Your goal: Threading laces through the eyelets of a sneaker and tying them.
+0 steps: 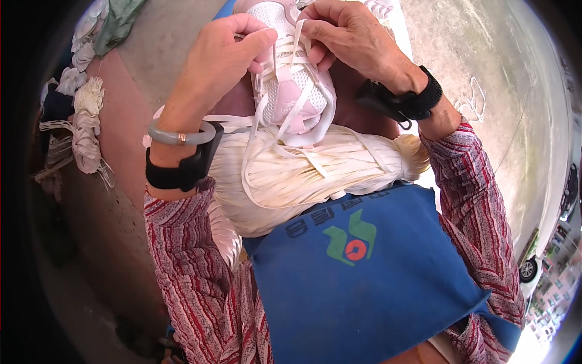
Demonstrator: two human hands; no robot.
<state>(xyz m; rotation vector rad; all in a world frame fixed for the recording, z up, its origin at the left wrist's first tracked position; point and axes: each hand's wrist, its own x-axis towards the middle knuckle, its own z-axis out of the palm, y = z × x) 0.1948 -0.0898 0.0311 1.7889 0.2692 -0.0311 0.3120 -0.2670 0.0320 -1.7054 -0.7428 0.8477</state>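
A pink and white sneaker point(298, 108) lies in front of me, its toe toward my body and its far end cut off by the picture's top. A flat white shoelace point(294, 51) is threaded across its front. My left hand point(233, 51) pinches one length of the lace between thumb and fingers, at the shoe's left side. On the other side my right hand point(348, 36) pinches another length, held up over the tongue. A loose lace also hangs from the shoe in a loop. Below the toe lies a thick bundle of white laces point(303, 173).
A blue cloth point(376, 273) with a green and red emblem covers my lap. White shoes point(88, 130) or pieces of them are heaped at the left, near a green cloth point(118, 24). One loose lace point(477, 100) lies on the floor at the right.
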